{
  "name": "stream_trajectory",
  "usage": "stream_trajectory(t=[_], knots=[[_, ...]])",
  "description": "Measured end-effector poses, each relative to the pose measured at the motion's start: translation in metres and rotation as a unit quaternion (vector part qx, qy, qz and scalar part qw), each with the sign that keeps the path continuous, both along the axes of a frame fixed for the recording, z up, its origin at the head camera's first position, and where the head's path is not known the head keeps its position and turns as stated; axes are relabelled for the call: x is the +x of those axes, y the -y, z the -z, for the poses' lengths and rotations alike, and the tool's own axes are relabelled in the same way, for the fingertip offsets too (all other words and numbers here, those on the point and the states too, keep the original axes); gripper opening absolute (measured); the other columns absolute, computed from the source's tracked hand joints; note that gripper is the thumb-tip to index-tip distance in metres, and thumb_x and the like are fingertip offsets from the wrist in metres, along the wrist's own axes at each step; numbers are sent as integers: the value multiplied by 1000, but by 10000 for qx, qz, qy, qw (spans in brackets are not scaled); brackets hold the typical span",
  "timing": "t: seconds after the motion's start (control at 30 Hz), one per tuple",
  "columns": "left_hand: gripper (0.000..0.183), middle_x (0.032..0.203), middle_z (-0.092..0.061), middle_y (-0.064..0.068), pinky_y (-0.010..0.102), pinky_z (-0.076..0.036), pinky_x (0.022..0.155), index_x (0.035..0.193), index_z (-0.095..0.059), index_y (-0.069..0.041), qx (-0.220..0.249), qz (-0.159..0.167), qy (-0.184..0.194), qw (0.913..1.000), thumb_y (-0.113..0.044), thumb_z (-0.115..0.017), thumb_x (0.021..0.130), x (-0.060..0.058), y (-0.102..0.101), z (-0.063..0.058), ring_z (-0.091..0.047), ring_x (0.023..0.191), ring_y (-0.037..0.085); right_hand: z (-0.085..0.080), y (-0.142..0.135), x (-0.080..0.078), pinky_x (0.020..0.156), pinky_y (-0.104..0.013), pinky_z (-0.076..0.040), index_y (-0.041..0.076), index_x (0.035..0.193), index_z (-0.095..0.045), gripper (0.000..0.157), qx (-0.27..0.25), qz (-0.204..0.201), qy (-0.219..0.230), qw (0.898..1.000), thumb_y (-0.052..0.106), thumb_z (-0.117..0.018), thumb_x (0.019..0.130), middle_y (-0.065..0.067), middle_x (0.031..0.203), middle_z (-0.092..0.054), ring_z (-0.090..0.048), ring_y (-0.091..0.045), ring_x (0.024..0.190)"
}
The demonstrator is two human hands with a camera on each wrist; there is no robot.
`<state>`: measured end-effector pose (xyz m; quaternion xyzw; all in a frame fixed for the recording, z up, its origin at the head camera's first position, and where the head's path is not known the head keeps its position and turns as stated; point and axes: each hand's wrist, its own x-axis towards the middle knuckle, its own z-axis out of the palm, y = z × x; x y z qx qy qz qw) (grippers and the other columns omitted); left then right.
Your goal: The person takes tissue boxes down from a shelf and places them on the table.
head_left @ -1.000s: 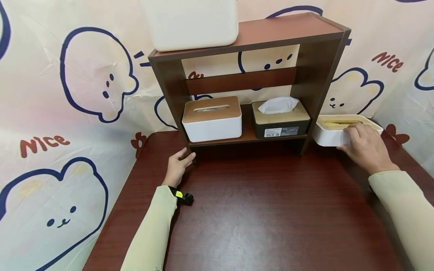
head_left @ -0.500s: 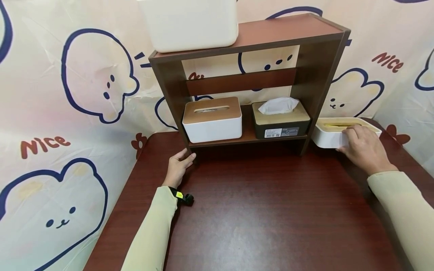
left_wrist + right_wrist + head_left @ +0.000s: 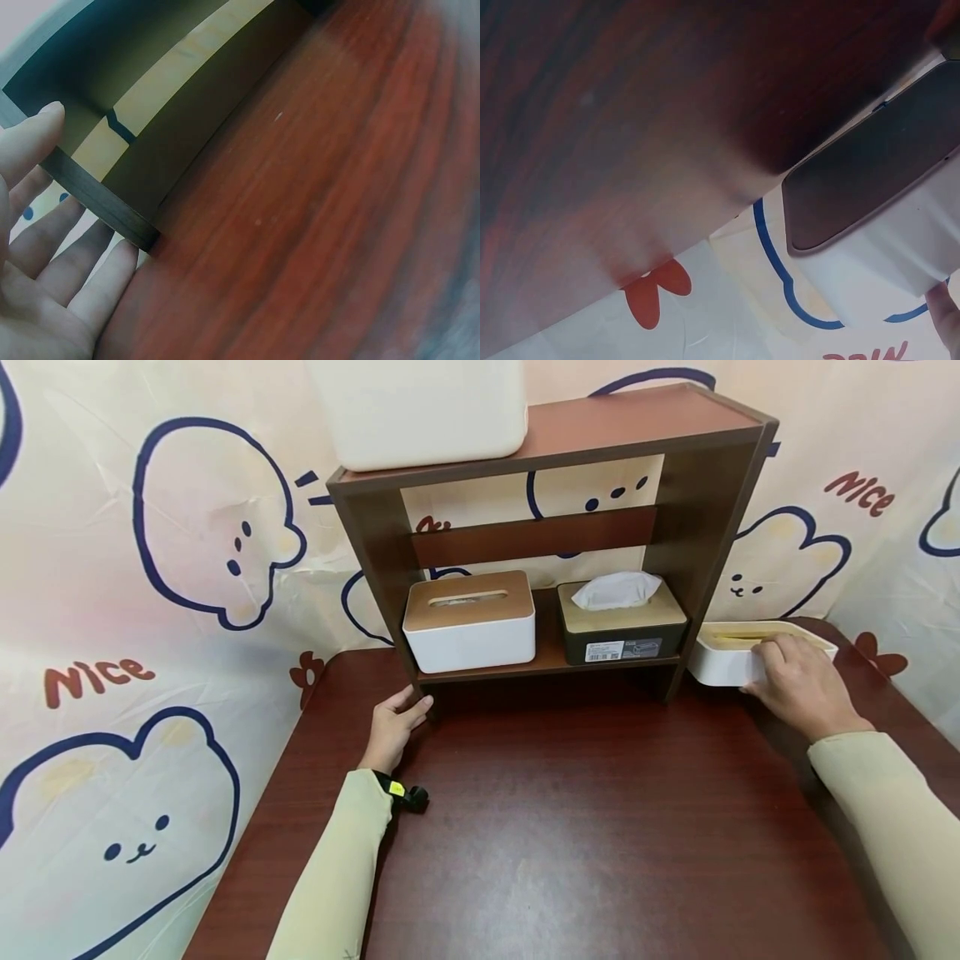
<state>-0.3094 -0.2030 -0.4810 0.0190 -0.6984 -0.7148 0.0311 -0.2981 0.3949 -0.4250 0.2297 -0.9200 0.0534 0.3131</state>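
Observation:
My right hand [image 3: 804, 687] grips a white tissue box [image 3: 723, 667] with a pale wooden lid, just right of the shelf; something yellow shows in its slot. In the right wrist view the dark underside of this tissue box [image 3: 870, 169] shows, raised off the table. My left hand [image 3: 393, 727] holds the lower front corner of the brown shelf [image 3: 375, 572]; in the left wrist view the side panel [image 3: 105, 199] stands between thumb and fingers. Inside the shelf sit a white tissue box with a brown lid [image 3: 471, 643] and a dark tissue box [image 3: 624, 643] with a tissue sticking out.
A large white bin [image 3: 427, 414] stands on the shelf's top left. The dark red table [image 3: 540, 827] spreads out in front. Behind and at both sides hangs a cartoon-printed cloth [image 3: 202, 693], close to the right-hand tissue box.
My right hand has brought its tissue box slightly left and down, nearer the shelf's right side. The left hand and the boxes in the shelf have stayed put.

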Motion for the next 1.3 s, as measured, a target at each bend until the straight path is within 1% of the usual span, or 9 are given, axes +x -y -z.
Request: stream_trajectory(t=[0.13, 0.3, 0.5, 0.73, 0.83, 0.93, 1.03, 1.13, 1.3], knots=[[63, 147, -43, 11, 34, -50, 92, 142, -50, -5, -26, -13, 24, 10000, -22, -76, 87, 0, 0, -1, -55, 120, 23, 0, 0, -2, 79, -58, -46, -10, 102, -50, 59, 23, -24, 5, 10000, 6, -90, 61, -26, 98, -50, -50, -44, 91], [62, 147, -43, 12, 34, -50, 92, 142, -50, -4, -26, -26, 37, 10000, -21, -76, 88, -1, 0, -1, -55, 121, 24, 1, -1, -3, 82, -59, -45, -9, 103, -51, 61, 86, -8, 92, 9999, 7, -91, 60, -25, 99, -50, -50, -44, 93], [62, 146, -44, 11, 34, -51, 91, 141, -51, -5, -17, -16, -50, 10000, -21, -76, 87, 0, -1, -2, -55, 120, 23, 1, -1, -7, 83, -60, -44, -9, 105, -52, 62, 184, -73, 38, 9998, 7, -91, 59, -26, 100, -51, -50, -45, 95], [62, 146, -44, 11, 32, -51, 89, 141, -50, -5, -26, 30, -105, 9999, -21, -76, 87, -1, -1, -1, -56, 119, 23, 3, -3, -9, 80, -62, -43, -8, 111, -53, 66, 308, -223, -54, 9993, 4, -89, 57, -26, 103, -52, -50, -46, 96], [62, 147, -43, 11, 32, -51, 90, 141, -50, -5, -22, 32, -87, 10000, -21, -76, 87, -1, -1, 0, -56, 119, 23, 4, -2, -8, 79, -63, -43, -7, 113, -53, 68, 409, -147, -5, 9991, 6, -89, 57, -25, 105, -51, -49, -46, 96], [62, 148, -41, 11, 34, -50, 92, 141, -50, -5, -4, 42, -102, 9999, -21, -76, 87, -1, 0, 0, -56, 120, 24, 5, -1, -7, 78, -63, -42, -6, 113, -53, 66, 468, -52, 60, 9989, 6, -88, 58, -25, 107, -51, -49, -46, 98], [62, 149, -40, 11, 36, -49, 93, 142, -50, -5, -15, 66, -111, 9999, -22, -76, 88, -2, 0, 1, -55, 121, 25, 6, -1, -8, 76, -64, -42, -5, 111, -53, 62, 478, -43, 46, 9988, 6, -85, 60, -25, 106, -50, -48, -46, 98], [62, 149, -41, 10, 36, -49, 93, 142, -50, -5, -31, 55, -114, 9999, -22, -76, 88, -1, 0, 1, -55, 121, 24, 6, -1, -8, 71, -64, -42, -6, 109, -53, 58, 512, -88, -49, 9986, 5, -82, 60, -25, 103, -50, -48, -47, 96], [63, 148, -42, 10, 34, -50, 92, 142, -50, -5, -41, 26, -120, 9999, -22, -76, 87, -1, 0, 1, -56, 120, 24, 9, 2, -9, 65, -63, -42, -7, 107, -51, 53, 692, -31, -108, 9975, 7, -78, 63, -25, 97, -49, -49, -48, 93]])
